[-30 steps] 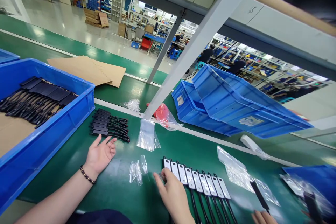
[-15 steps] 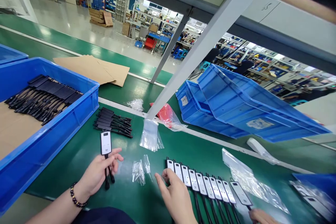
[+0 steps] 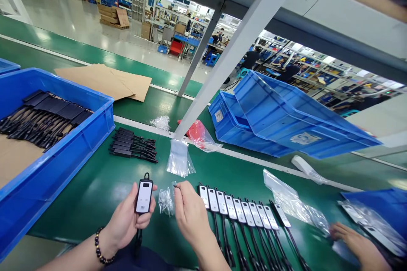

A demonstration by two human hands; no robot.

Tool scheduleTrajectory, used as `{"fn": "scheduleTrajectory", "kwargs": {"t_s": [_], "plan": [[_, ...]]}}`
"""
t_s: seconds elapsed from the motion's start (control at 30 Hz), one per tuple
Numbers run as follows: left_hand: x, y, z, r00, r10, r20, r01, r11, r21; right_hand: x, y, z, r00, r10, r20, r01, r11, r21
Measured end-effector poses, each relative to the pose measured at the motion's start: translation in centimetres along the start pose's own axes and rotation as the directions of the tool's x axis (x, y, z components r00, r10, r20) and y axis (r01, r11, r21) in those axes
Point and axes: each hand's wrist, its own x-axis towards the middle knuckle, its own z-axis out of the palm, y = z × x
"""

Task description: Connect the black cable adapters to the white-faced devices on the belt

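Observation:
My left hand [image 3: 129, 220] grips a black device with a white label [image 3: 143, 197], held upright above the green table, its cord hanging below. My right hand [image 3: 189, 211] is pinched at the small clear plastic bags [image 3: 165, 201] lying between both hands; what its fingertips hold is too small to name. Just right of it lies a row of several labelled devices [image 3: 241, 214] with black cords, side by side.
A blue bin [image 3: 76, 148] with black parts stands at the left. A small stack of black parts [image 3: 132, 146] and clear bags [image 3: 178, 159] lie farther back. Stacked blue bins [image 3: 273, 127] sit at the right. Another person's hand [image 3: 356, 243] works at the lower right.
My left hand went from empty to holding a labelled device and brought it toward the middle. My right hand moved left from the row's end to the small clear bags.

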Motion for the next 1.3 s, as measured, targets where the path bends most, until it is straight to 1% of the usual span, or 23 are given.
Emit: {"fn": "scheduleTrajectory", "kwargs": {"t_s": [0.1, 0.2, 0.4, 0.53, 0.7, 0.8, 0.9, 1.1, 1.13, 1.23, 1.27, 1.3], "plan": [[-0.1, -0.8, 0.5, 1.000, -0.023, -0.002, 0.023, 1.000, 0.007, 0.8, -0.7, 1.2, 0.997, -0.077, -0.005, 0.076, 0.995, -0.066], [-0.1, -1.2, 0.7, 0.999, -0.010, -0.037, 0.010, 1.000, 0.003, 1.0, -1.1, 2.2, 0.994, -0.105, -0.001, 0.104, 0.986, -0.130], [0.0, -1.4, 0.5, 0.998, -0.015, -0.068, 0.014, 1.000, -0.022, 1.0, -1.1, 3.0, 0.996, -0.091, 0.007, 0.091, 0.981, -0.171], [0.1, -1.5, 0.4, 0.998, -0.029, -0.058, 0.027, 0.999, -0.038, 1.1, -1.1, 3.2, 0.997, -0.078, 0.017, 0.080, 0.981, -0.180], [0.2, -1.7, 0.3, 0.999, -0.019, -0.047, 0.017, 0.999, -0.031, 1.1, -1.0, 3.4, 0.997, -0.081, 0.014, 0.082, 0.980, -0.181], [0.2, -1.8, 0.2, 0.999, -0.010, -0.046, 0.009, 1.000, -0.026, 1.1, -1.1, 3.2, 0.997, -0.063, 0.041, 0.069, 0.987, -0.147], [0.2, -1.8, 0.1, 0.999, -0.001, -0.032, 0.001, 1.000, -0.014, 1.3, -1.1, 3.0, 0.995, -0.032, 0.096, 0.041, 0.995, -0.087], [0.2, -1.8, 0.3, 0.999, -0.002, -0.042, 0.002, 1.000, -0.008, 1.7, -1.3, 2.4, 0.971, 0.060, 0.231, -0.079, 0.994, 0.076], [0.2, -1.8, 0.3, 0.999, -0.002, -0.044, 0.002, 1.000, -0.008, 1.6, -1.4, 2.1, 0.966, 0.051, 0.252, -0.083, 0.990, 0.117], [0.3, -1.6, 0.3, 1.000, 0.011, -0.026, -0.012, 1.000, -0.018, 1.1, -1.3, 0.8, 0.955, -0.030, 0.296, -0.049, 0.965, 0.257], [0.3, -1.4, 0.2, 1.000, 0.019, -0.024, -0.020, 1.000, -0.020, 1.0, -1.0, 0.5, 0.955, -0.045, 0.294, -0.039, 0.961, 0.273], [0.4, -1.3, 0.2, 0.999, 0.025, -0.029, -0.026, 0.999, -0.023, 0.8, -0.6, 0.4, 0.959, -0.040, 0.282, -0.034, 0.967, 0.253]]}}
